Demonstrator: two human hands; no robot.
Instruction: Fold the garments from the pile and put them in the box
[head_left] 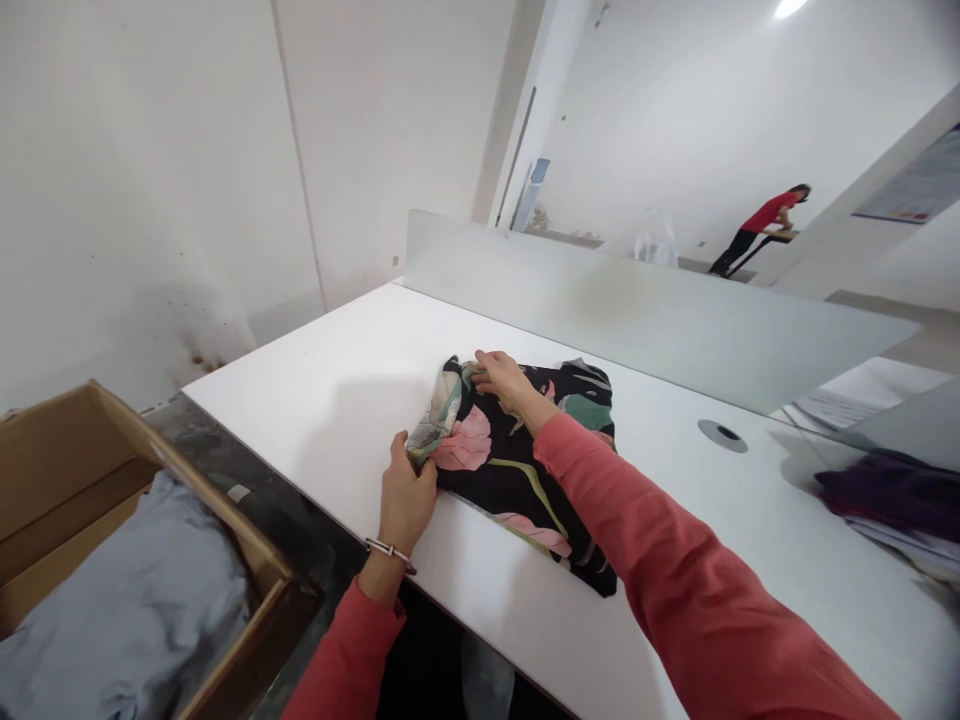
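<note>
A black garment with a pink and green floral print point(517, 470) lies folded on the white table point(322, 400), its edge hanging slightly over the front side. My left hand point(407, 490), with a metal bangle point(390, 552) on its wrist, grips the garment's bunched left end near the table's front edge. My right hand point(506, 385) rests on the top of the garment and pinches the folded, pale-patterned fabric point(442, 410) at the far side. Red sleeves cover both forearms.
An open cardboard box point(97, 470) holding grey cloth point(127, 600) stands at the lower left, below the table. A frosted glass divider point(645, 310) runs along the table's back. Dark purple cloth point(892, 490) lies on papers at the right. A person in a red top point(769, 215) stands far off.
</note>
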